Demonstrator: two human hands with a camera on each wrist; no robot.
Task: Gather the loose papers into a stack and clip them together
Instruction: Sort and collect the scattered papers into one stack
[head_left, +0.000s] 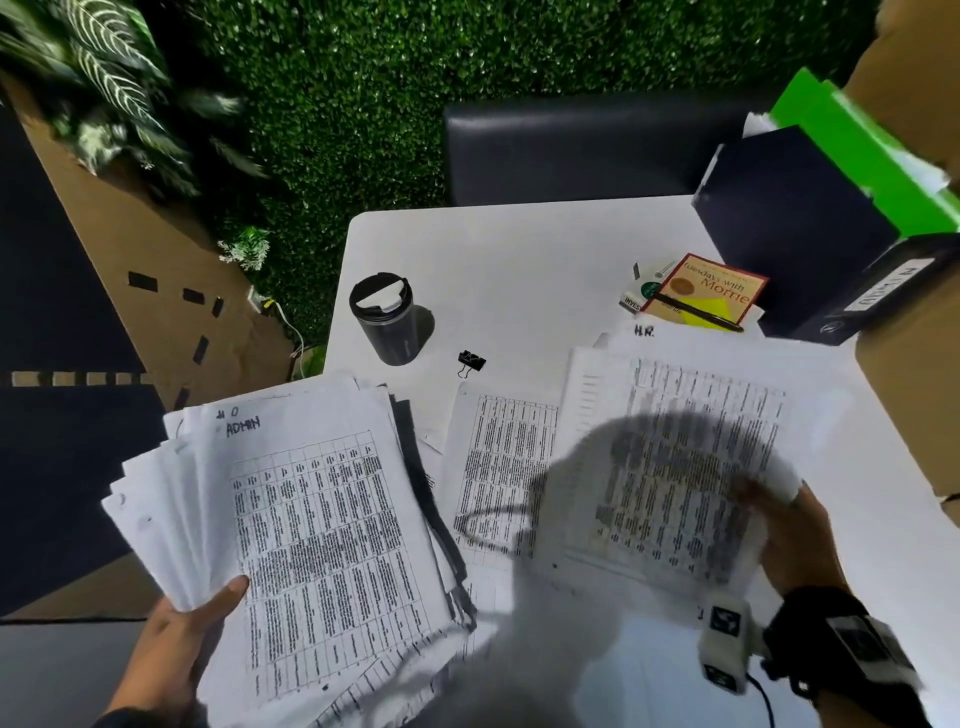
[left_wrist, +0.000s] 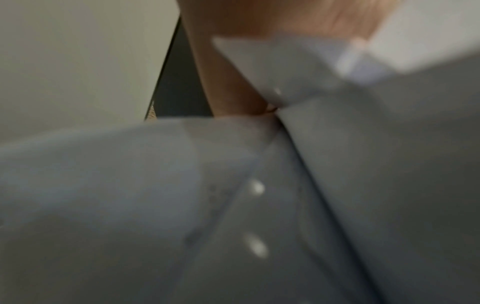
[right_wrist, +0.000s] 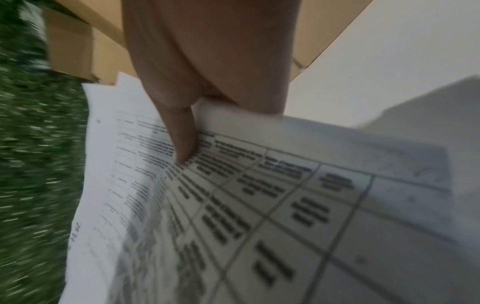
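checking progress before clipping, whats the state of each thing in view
ADMIN stack: fanned, gripped by left hand
blurred sheet: lifted, pinched by right hand
sheet on table: flat, loose
binder clip: on table, unused
travel cup: upright, lidded
pen: lying across book

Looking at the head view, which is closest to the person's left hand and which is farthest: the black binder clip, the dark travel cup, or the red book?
From the left hand, at the lower left gripping the paper stack:
1. Binder clip, on the table beyond the papers, near the middle.
2. Travel cup, just left of the clip; these two are close to call.
3. Red book, clearly farthest, far right by the binders.
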